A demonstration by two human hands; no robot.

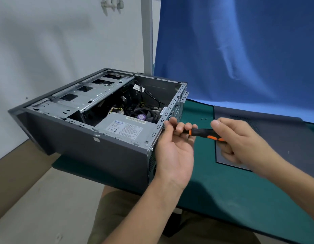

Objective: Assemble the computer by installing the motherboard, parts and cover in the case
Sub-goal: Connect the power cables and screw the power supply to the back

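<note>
**A:** Quick, where's the case?

**B:** The computer case (92,152) lies on its side on the green desk mat (223,191), open side up. Its front end sticks out past the mat's left edge.

**A:** What's inside?

**B:** A silver power supply (124,127) with its label up, in the near right corner. Beyond it there are black cables (149,95) and a fan (141,117) with a purple sticker. A silver drive cage (85,95) runs along the far left side.

**A:** And the cover?

**B:** It's off. The grey cover (284,138) lies flat on the mat to the right of the case, partly under the right arm. Two small screws (204,118) lie on the mat between case and cover.

**A:** Hands?

**B:** Both are on one screwdriver (203,132) with a black and orange handle. It lies roughly level and points at the case's rear near corner.

**A:** Left grip?

**B:** The left grip (173,148) is palm up against the rear edge of the case. Its fingers are curled round the front of the screwdriver. They hide the tip, so I can't tell what the tip touches.

**A:** Right grip?

**B:** The right grip (240,143) is clamped on the handle's back end, thumb on top and fingers curled underneath.

**A:** Background?

**B:** A blue cloth (240,50) hangs behind the desk, with a white wall to its left.
</note>
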